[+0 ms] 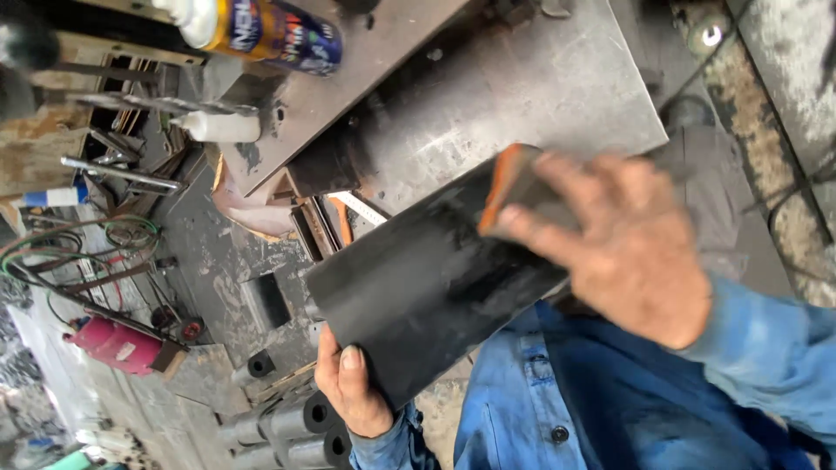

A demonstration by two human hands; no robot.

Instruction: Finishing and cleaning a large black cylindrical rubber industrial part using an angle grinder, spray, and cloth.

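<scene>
Item: black cylindrical roller (427,278), smooth and dark, held tilted in front of the person's blue shirt (557,392), just off the edge of the metal surface (540,87)

Left hand (353,392): clamped on the lower end of the roller, thumb lying across its face, fingers hidden behind it

Right hand (627,252): blurred; fingers closed on a small block (514,191) with an orange edge and dark face, pressed against the upper end of the roller. The two hands are well apart, one at each end of the piece

Surroundings:
- grey steel plate forming the surface, scuffed and stained, beyond the roller
- spray can (270,30), yellow and blue, lying on its side at the far edge of the plate
- white plastic bottle (222,126), lying below the can
- metal rods and bars (122,170) in a rack to the left of the plate
- pink-red cylinder (117,344) on the floor, lower left
- green and dark hoses (78,239) coiled above that cylinder
- several more black rollers (296,426) with hollow centres, stacked on the floor just beside the left hand
- small black block (266,300) on the floor near the roller's lower end
</scene>
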